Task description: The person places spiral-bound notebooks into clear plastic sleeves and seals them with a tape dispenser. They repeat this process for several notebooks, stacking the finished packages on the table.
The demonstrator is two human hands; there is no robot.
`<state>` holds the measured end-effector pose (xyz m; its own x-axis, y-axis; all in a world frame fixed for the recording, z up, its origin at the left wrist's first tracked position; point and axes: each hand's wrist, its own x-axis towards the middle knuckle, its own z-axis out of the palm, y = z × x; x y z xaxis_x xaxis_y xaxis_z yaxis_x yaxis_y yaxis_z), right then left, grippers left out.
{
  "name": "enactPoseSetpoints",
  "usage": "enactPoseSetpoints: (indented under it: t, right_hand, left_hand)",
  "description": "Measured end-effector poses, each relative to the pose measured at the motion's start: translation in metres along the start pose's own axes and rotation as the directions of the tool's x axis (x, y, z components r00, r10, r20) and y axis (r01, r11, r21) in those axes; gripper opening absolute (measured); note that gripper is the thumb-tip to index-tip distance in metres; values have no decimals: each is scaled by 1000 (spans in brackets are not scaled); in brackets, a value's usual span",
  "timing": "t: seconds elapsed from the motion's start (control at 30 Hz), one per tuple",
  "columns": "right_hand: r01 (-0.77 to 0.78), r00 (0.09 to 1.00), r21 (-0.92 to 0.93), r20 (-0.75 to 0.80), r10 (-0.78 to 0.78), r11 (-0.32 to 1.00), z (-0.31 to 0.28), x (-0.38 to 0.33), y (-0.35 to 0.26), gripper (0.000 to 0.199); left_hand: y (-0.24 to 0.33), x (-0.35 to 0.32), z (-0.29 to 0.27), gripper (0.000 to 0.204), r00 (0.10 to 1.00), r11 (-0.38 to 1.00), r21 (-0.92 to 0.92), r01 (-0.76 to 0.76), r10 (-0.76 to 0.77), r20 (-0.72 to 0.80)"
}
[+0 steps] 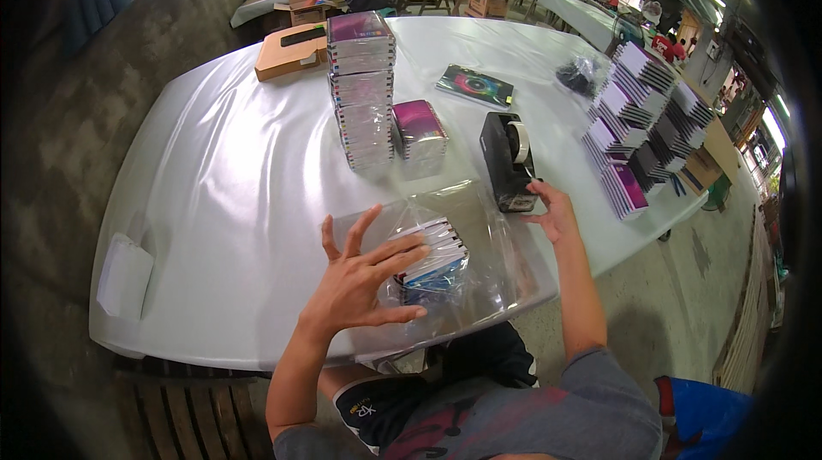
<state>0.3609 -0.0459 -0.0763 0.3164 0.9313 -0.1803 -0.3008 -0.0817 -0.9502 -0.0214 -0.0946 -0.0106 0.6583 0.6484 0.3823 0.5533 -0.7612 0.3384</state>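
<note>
A small stack of notebooks (434,256) lies on a clear plastic sheet (501,276) near the table's front edge, with film over it. My left hand (364,271) is spread across its left side, fingers apart, fingertips on the film. A black tape dispenser (501,160) with a pale tape roll (517,143) stands just beyond, to the right. At its near end is my right hand (555,212), thumb and forefinger apart, fingertips against or very close to the dispenser. Whether a strip of tape is at those fingertips is too small to make out.
Behind stand a tall stack of wrapped notebooks (364,92) and a shorter purple-topped stack (419,128). Several notebook piles (638,126) fill the right side. A dark-covered book (476,86), a cardboard box (291,57) and a white block (126,276) also lie on the table (214,203).
</note>
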Motion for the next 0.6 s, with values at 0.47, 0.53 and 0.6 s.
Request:
enactPoseSetpoints:
  t: [0.47,0.53,0.6]
  right_hand:
    - [313,941,-521,284,-184,794,61,-71,-51,24]
    - [362,812,-586,580,64,725,105,-88,-88,49]
    - [362,646,-510,741,184,780,128,-85,-91,76]
  left_hand:
    - [-1,-2,0,77,999,997,72,-14,12,41]
    - [-2,-6,-3,77,998,995,97,-13,7,65]
    - [-1,-5,-4,78,996,993,108,-40,31,83]
